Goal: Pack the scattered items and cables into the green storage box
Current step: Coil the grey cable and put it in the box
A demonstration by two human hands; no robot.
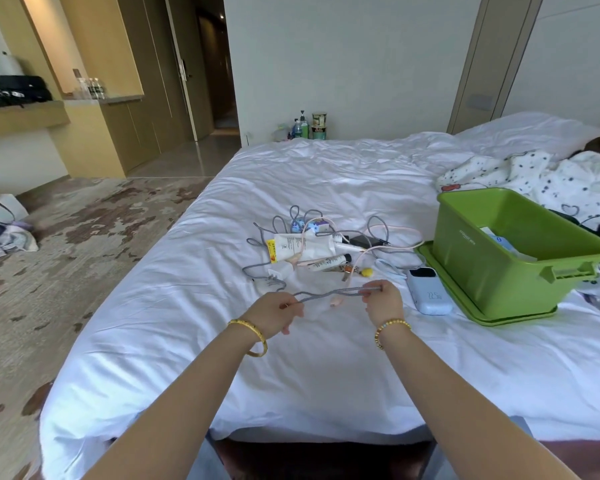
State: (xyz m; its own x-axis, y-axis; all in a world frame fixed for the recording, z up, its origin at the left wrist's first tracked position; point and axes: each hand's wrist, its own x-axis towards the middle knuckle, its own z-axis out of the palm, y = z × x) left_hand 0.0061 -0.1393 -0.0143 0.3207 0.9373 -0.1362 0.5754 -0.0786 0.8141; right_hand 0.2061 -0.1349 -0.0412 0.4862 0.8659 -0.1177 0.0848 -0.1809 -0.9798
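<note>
Both hands, left hand (274, 311) and right hand (381, 301), pinch a doubled grey cable (336, 292) over the bed (326, 358); its far end may snag the pile (309, 247). Green box (506, 251) sits right.

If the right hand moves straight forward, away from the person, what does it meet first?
Probably the yellow-tipped small item just beyond the right hand, at the near edge of the pile; depth is uncertain.
</note>
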